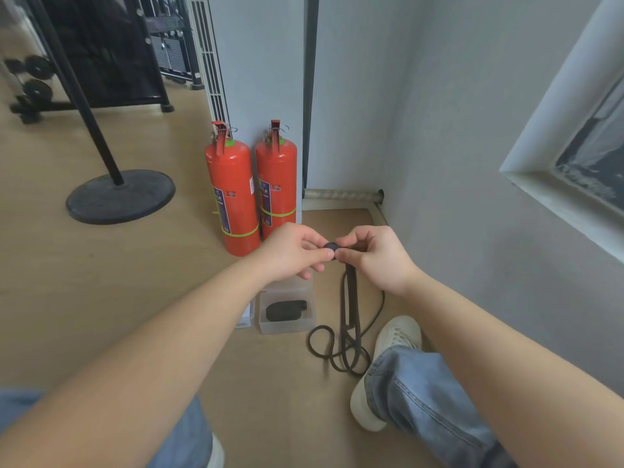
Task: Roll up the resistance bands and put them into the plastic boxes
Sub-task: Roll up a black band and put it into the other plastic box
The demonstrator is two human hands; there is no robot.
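Black rubber, a small rolled coil of the resistance band point(331, 247), sits pinched between the fingertips of the left hand point(293, 253) and right hand point(374, 256); its loose length hangs straight down to loops on the floor point(101, 282). Below, a clear plastic box point(287, 310) holds one rolled band point(285, 310).

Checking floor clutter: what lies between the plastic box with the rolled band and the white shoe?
In the head view, the loose black resistance band lies coiled on the floor between the plastic box and white shoe.
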